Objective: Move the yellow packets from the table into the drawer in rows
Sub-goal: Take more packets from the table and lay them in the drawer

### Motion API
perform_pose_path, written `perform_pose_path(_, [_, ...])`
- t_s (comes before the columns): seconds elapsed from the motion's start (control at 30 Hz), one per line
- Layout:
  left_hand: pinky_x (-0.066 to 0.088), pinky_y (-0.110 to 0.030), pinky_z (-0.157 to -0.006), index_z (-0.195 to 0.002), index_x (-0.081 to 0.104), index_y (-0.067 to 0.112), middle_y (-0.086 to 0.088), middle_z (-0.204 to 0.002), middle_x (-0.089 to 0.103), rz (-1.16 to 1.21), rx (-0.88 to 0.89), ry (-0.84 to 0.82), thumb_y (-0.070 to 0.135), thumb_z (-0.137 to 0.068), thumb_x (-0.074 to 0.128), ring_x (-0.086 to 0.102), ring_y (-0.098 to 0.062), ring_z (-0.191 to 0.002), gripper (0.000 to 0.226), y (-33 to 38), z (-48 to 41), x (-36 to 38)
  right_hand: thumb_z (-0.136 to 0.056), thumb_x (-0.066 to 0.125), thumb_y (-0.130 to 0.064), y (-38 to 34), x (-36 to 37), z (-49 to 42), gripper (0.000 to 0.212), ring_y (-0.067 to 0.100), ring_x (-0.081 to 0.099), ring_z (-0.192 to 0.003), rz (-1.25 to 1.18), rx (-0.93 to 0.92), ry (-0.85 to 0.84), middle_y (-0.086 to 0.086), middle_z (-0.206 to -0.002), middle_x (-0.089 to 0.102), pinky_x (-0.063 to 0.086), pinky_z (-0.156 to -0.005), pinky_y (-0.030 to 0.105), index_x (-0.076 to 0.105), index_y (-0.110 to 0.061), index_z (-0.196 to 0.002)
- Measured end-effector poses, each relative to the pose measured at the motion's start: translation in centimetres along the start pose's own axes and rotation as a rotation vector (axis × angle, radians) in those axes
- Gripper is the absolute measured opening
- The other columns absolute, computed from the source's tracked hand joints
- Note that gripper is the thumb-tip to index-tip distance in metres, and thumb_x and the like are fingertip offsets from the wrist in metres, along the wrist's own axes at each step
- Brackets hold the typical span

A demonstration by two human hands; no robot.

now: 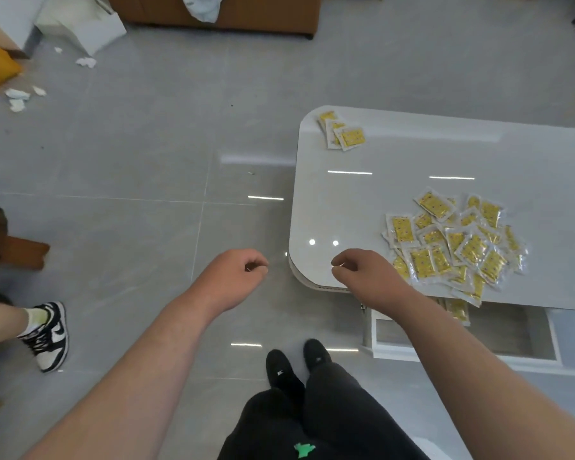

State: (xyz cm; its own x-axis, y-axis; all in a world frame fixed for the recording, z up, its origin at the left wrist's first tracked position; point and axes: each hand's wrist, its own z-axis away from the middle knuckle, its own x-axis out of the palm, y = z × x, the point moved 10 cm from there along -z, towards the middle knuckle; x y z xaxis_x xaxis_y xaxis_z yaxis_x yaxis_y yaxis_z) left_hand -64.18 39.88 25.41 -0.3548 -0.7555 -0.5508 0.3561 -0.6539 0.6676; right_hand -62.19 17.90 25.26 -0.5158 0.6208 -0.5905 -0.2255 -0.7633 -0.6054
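Observation:
A heap of several yellow packets (pixel 452 244) lies near the front edge of the glossy white table (pixel 412 167). Three more yellow packets (pixel 344 132) sit at the table's far left corner. Below the front edge an open white drawer (pixel 392 351) sticks out, with one yellow packet (pixel 457 310) showing at its back under the tabletop. My right hand (pixel 365 272) hovers over the table's near left corner, left of the heap, fingers curled, holding nothing. My left hand (pixel 236 277) hangs over the floor left of the table, fingers curled in, empty.
Grey tiled floor surrounds the table. Another person's leg and black-and-white sneaker (pixel 49 335) stand at the left. My own black shoes (pixel 296 363) are in front of the drawer. Scraps of paper (pixel 19 97) and a white box (pixel 80 24) lie at the far left.

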Motion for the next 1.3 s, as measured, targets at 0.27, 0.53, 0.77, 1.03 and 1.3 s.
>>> perform_pose_path(0.27, [0.045, -0.018, -0.076, -0.082, 0.059, 0.038, 0.019, -0.09, 0.064, -0.051, 0.062, -0.029, 0.023, -0.091, 0.058, 0.06, 0.0, -0.088, 0.018, 1.0, -4.1, -5.9, -0.092, 0.054, -0.025, -2.9, -1.2, -4.6, 0.022, 0.011, 0.061, -0.089, -0.071, 0.028, 0.085, -0.004, -0.096, 0.067, 0.044, -0.07, 0.017, 0.066, -0.019, -0.109])
perform_pose_path(0.53, [0.042, -0.019, -0.067, -0.089, 0.064, 0.03, 0.016, -0.082, 0.061, -0.174, 0.151, -0.16, 0.024, -0.091, 0.055, 0.057, 0.0, -0.076, 0.011, 5.3, -13.9, -9.8, -0.093, 0.053, -0.025, -5.0, -4.0, -13.3, 0.023, 0.012, 0.061, -0.088, -0.15, 0.113, 0.159, -0.006, -0.095, 0.065, 0.044, -0.068, 0.018, 0.066, -0.018, -0.11])
perform_pose_path(0.77, [0.041, -0.022, -0.067, -0.085, 0.066, 0.026, 0.011, -0.079, 0.063, -0.264, 0.18, -0.214, 0.021, -0.089, 0.056, 0.058, -0.005, -0.074, 0.011, 5.8, -23.0, -15.0, -0.092, 0.052, -0.025, -7.2, -5.3, -19.5, 0.02, 0.014, 0.062, -0.096, -0.216, 0.216, 0.184, -0.003, -0.102, 0.067, 0.047, -0.074, 0.022, 0.066, -0.021, -0.106])
perform_pose_path(1.03, [0.042, -0.021, -0.073, -0.088, 0.063, 0.029, 0.013, -0.089, 0.065, -0.319, 0.235, -0.349, 0.022, -0.091, 0.057, 0.06, -0.005, -0.086, 0.01, 9.5, -30.5, -16.0, -0.093, 0.052, -0.025, -7.2, -8.0, -22.7, 0.023, 0.012, 0.061, -0.092, -0.271, 0.326, 0.238, -0.003, -0.104, 0.066, 0.044, -0.068, 0.019, 0.066, -0.019, -0.111])
perform_pose_path(1.3, [0.046, -0.021, -0.073, -0.088, 0.065, 0.029, 0.012, -0.09, 0.066, -0.412, 0.333, -0.521, 0.023, -0.091, 0.056, 0.061, -0.006, -0.087, 0.011, 14.5, -40.7, -16.5, -0.093, 0.052, -0.025, -6.6, -10.4, -27.6, 0.023, 0.009, 0.059, -0.086, -0.344, 0.493, 0.344, -0.007, -0.096, 0.063, 0.043, -0.069, 0.02, 0.065, -0.019, -0.111])
